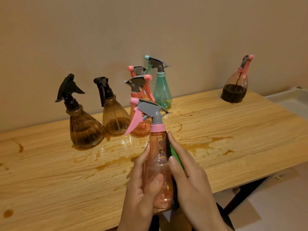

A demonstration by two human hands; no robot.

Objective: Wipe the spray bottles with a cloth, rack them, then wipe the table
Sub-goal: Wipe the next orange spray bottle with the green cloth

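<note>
Head view: we see the left hand with fingers and thumb curled round the lower body of a pink bottle, which it holds upright in the air above the near edge of the table. The right hand presses a green cloth against the right side of this bottle; the cloth sits between the thumb and the long fingers, so this hand grips it.

We think the main danger is a slip. The plastic may be wet, and the bottle's base hangs just at the table edge, so a loose grip could let it fall to the floor. A wide wiping stroke could also swing the pink trigger forward into the second pink bottle close behind it. A third pink one stands further back, and knocking one could tip the brown bottle beside them. The brown spills may dirty a clean bottle if it is set down on them.

For room, the right half of the table is open up to a far bottle with dark liquid. We see no rack, so we cannot tell where the bottle must go.
</note>
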